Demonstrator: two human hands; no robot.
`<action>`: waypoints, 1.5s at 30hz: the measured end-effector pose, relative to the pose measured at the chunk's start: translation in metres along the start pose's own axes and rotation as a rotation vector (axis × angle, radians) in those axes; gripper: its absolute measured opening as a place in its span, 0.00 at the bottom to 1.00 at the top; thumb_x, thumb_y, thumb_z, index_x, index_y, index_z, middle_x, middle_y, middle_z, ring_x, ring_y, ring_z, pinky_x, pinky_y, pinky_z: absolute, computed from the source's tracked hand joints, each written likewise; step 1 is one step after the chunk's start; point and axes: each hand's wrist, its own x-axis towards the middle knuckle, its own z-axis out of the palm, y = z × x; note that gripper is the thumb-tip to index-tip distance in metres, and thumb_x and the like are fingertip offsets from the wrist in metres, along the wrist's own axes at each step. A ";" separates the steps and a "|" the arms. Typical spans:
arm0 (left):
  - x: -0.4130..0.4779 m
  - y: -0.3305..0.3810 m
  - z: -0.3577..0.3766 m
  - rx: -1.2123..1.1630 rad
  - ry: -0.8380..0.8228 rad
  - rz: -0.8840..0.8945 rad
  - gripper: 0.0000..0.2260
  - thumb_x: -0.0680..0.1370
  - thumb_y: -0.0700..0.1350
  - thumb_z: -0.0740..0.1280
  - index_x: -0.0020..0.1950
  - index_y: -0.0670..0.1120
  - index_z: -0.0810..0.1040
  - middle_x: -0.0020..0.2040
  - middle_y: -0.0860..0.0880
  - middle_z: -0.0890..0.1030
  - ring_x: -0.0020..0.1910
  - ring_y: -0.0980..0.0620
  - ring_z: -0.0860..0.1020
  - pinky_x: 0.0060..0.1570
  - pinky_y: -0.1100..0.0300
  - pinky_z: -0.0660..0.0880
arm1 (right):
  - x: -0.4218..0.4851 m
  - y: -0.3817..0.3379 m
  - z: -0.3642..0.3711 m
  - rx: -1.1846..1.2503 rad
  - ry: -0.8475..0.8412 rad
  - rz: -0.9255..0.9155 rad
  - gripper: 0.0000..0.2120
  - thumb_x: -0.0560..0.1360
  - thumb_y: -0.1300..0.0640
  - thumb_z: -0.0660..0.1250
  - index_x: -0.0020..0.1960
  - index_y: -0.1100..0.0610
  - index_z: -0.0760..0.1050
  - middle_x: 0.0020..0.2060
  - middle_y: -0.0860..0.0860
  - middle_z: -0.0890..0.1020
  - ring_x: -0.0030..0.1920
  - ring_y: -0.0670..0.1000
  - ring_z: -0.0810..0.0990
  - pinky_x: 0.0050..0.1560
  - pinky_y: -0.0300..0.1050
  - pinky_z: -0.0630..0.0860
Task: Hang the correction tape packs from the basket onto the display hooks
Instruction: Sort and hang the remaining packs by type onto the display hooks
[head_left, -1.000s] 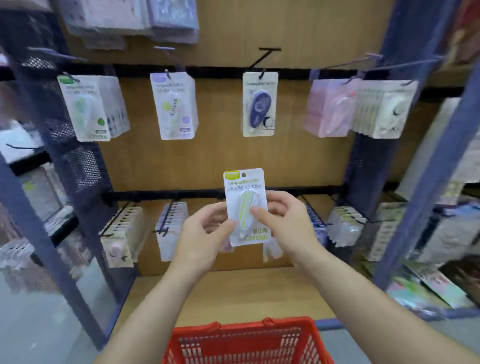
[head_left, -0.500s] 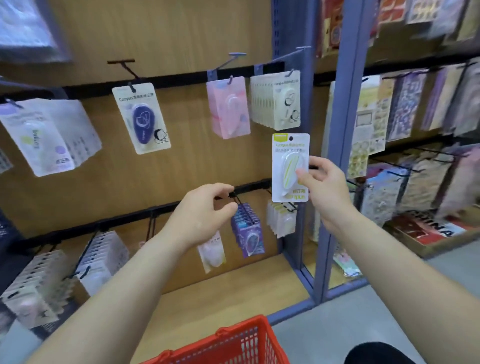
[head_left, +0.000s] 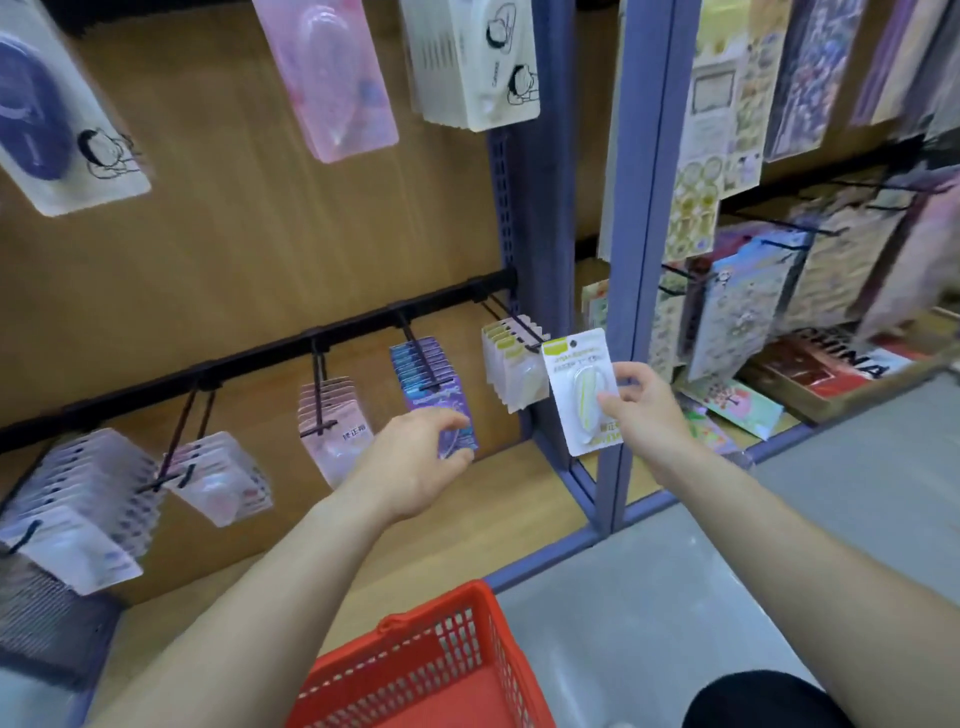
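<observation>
- The right hand (head_left: 641, 410) pinches a white card-backed correction tape pack with a yellow-green top strip and a clear blister (head_left: 576, 395) by its right side, thumb on the front. This grip leaves the hang hole at the top of the card free to take a hook.
- The pack is upright in the air, well above the red plastic lattice basket (head_left: 467, 629). Its top is just beside the tip of the black wire hook (head_left: 514, 327) at the far right end of the black lower rail (head_left: 260, 358).
- That hook already carries a row of white packs with the same yellow-green strips (head_left: 511, 374), so I judge it the intended home (like goes with like on this display).
- The card faces outward, as the hung ones do, so it would join the row the right way round.
- The left hand (head_left: 410, 457) is apart from the right, lower down and in front of the stack of purple packs (head_left: 431, 384). Its fingers are loosely curled and seem to hold nothing. I cannot tell whether its fingertips touch the front purple pack.
- The step in hand looks like the threading. The hole must meet the upturned hook tip, which calls for a slight lift and a push toward the wooden back panel (head_left: 260, 249).
- The blue-purple metal upright (head_left: 639, 260) stands just behind the right hand and leaves little room on that side.
</observation>
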 end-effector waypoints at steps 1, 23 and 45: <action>0.004 -0.002 0.007 0.002 -0.005 -0.001 0.20 0.80 0.52 0.69 0.72 0.52 0.76 0.70 0.52 0.78 0.68 0.50 0.75 0.67 0.57 0.71 | 0.005 0.008 0.001 -0.017 -0.015 0.026 0.09 0.82 0.62 0.64 0.59 0.50 0.74 0.55 0.57 0.83 0.53 0.55 0.83 0.47 0.49 0.79; 0.038 -0.031 0.045 -0.073 0.060 -0.036 0.22 0.81 0.49 0.69 0.75 0.51 0.73 0.69 0.49 0.76 0.67 0.49 0.75 0.66 0.55 0.71 | 0.048 0.040 0.043 0.058 -0.039 -0.023 0.13 0.83 0.62 0.63 0.65 0.52 0.74 0.51 0.46 0.85 0.42 0.36 0.84 0.36 0.31 0.75; -0.123 -0.078 0.068 -0.217 -0.078 -0.128 0.17 0.79 0.51 0.70 0.68 0.52 0.78 0.62 0.55 0.78 0.56 0.55 0.79 0.59 0.57 0.75 | -0.050 0.018 0.103 -1.135 -0.654 -0.109 0.23 0.77 0.39 0.69 0.64 0.54 0.76 0.57 0.51 0.81 0.58 0.55 0.79 0.57 0.50 0.77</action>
